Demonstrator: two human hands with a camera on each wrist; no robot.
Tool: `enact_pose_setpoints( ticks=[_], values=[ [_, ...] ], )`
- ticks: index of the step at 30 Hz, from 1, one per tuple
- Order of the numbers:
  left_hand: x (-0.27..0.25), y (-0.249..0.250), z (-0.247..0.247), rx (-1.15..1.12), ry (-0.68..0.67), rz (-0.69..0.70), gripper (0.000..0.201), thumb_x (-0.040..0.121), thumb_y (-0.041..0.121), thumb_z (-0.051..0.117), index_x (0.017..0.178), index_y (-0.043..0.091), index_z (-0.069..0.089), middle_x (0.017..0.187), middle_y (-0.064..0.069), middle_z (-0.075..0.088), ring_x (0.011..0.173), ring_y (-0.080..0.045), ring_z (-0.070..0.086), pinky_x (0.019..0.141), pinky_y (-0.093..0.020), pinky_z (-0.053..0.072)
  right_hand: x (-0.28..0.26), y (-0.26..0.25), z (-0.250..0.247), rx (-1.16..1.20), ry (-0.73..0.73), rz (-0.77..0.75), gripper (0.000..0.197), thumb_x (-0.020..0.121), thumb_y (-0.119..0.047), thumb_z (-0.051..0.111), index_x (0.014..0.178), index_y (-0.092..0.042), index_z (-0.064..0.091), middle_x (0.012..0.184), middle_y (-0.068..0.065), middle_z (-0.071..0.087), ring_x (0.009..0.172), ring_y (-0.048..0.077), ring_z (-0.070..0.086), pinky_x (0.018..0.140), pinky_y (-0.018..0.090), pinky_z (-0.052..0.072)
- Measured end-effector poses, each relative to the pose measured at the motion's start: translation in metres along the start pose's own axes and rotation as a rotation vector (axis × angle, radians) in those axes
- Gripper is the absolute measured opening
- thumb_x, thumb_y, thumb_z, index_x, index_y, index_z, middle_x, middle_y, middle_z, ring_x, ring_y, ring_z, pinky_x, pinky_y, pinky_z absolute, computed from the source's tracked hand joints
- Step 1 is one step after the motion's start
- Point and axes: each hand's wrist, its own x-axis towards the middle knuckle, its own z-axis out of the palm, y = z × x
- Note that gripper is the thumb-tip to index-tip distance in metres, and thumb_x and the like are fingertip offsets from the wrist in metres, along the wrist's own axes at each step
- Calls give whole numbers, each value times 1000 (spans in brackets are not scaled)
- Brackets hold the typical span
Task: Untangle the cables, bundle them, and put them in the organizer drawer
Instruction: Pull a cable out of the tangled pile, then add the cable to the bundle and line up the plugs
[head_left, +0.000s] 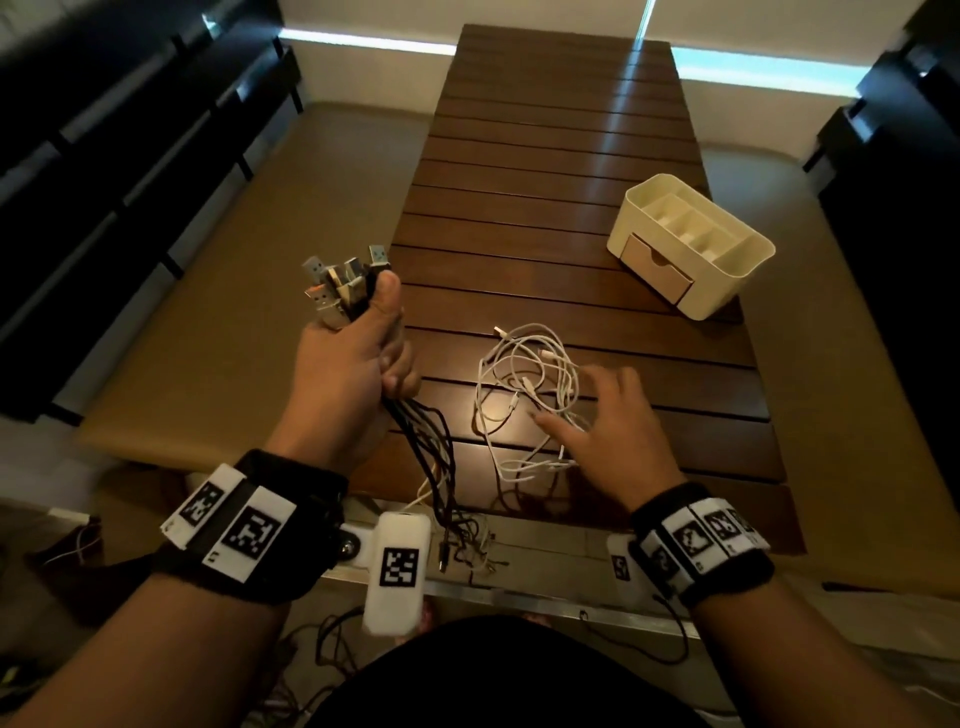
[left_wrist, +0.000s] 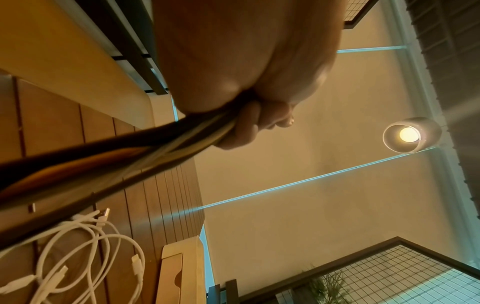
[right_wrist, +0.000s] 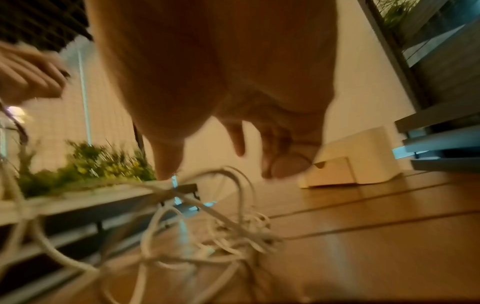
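Observation:
My left hand grips a bunch of black cables in its fist, held up past the table's left edge. Their metal USB plugs stick out above the thumb, and the cords hang down over the near edge. In the left wrist view the black cables run out from under the curled fingers. A loose tangle of white cables lies on the wooden table. My right hand hovers over its right side with fingers spread, holding nothing. The white cables lie just below the fingertips.
A cream desk organizer with a shut wooden drawer stands on the table's right side, beyond the white tangle. Dark shelving lines both sides of the room. More thin cords lie on the floor by my legs.

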Motion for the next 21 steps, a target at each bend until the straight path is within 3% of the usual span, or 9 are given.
enact_pose_setpoints(
  ticks=[2, 3, 5, 6, 7, 12, 15, 18, 21],
  values=[
    [0, -2, 4, 0, -1, 0, 29, 93, 38, 58, 76, 17, 46, 51, 4, 34, 38, -7, 33, 40, -21, 30, 9, 19, 10, -93, -151, 183, 76, 85, -67, 59, 144, -25, 38, 142, 8, 43, 124, 33, 51, 98, 45, 49],
    [0, -3, 6, 0, -1, 5, 29, 92, 37, 59, 75, 17, 45, 50, 4, 33, 37, -7, 32, 40, -21, 29, 15, 27, 15, -74, -215, 219, 64, 88, -63, 59, 137, -23, 47, 137, 10, 52, 120, 31, 55, 96, 42, 50],
    [1, -4, 10, 3, 3, 12, 31, 91, 37, 59, 73, 17, 44, 50, 3, 31, 37, -8, 31, 40, -21, 28, 26, 35, 22, 54, -245, 227, 25, 93, -47, 59, 105, -27, 66, 113, 8, 69, 96, 23, 66, 84, 40, 57],
    [2, -4, 12, 6, 9, 12, 31, 91, 37, 60, 73, 18, 43, 50, 3, 31, 37, -8, 30, 40, -21, 28, 31, 37, 24, 124, -243, 230, 13, 95, -38, 59, 91, -28, 67, 101, 8, 71, 86, 22, 68, 79, 41, 59],
    [2, -4, 13, 9, 14, 11, 31, 90, 37, 60, 73, 18, 43, 51, 2, 30, 37, -8, 30, 41, -21, 28, 35, 40, 25, 169, -225, 222, 15, 95, -31, 57, 85, -29, 67, 93, 7, 71, 82, 22, 68, 76, 43, 60],
    [7, -6, 17, 11, 25, 10, 31, 93, 35, 60, 73, 18, 44, 51, 2, 31, 38, -8, 30, 41, -22, 29, 61, 43, 4, 397, -55, 210, 17, 99, -20, 56, 88, -20, 69, 71, 6, 69, 62, 24, 69, 60, 40, 61],
    [10, -6, 17, 10, 45, 9, 31, 93, 35, 60, 73, 18, 44, 51, 2, 31, 38, -8, 30, 41, -23, 28, 76, 56, -14, 429, 43, 238, 16, 97, -22, 57, 85, -25, 67, 76, 7, 70, 68, 27, 70, 67, 49, 61],
    [13, -6, 16, 8, 52, 17, 31, 93, 35, 60, 72, 18, 44, 51, 2, 30, 37, -8, 30, 41, -22, 29, 86, 61, -32, 145, -104, 233, 13, 95, -37, 61, 100, -27, 67, 102, 4, 70, 87, 22, 66, 83, 44, 57],
    [17, -7, 14, 20, 69, 14, 29, 90, 36, 61, 74, 18, 46, 52, 2, 31, 38, -8, 31, 40, -22, 31, 91, 42, -47, -24, -151, 158, 49, 89, -47, 68, 128, -19, 59, 125, 4, 55, 110, 21, 58, 95, 43, 51]
  ],
)
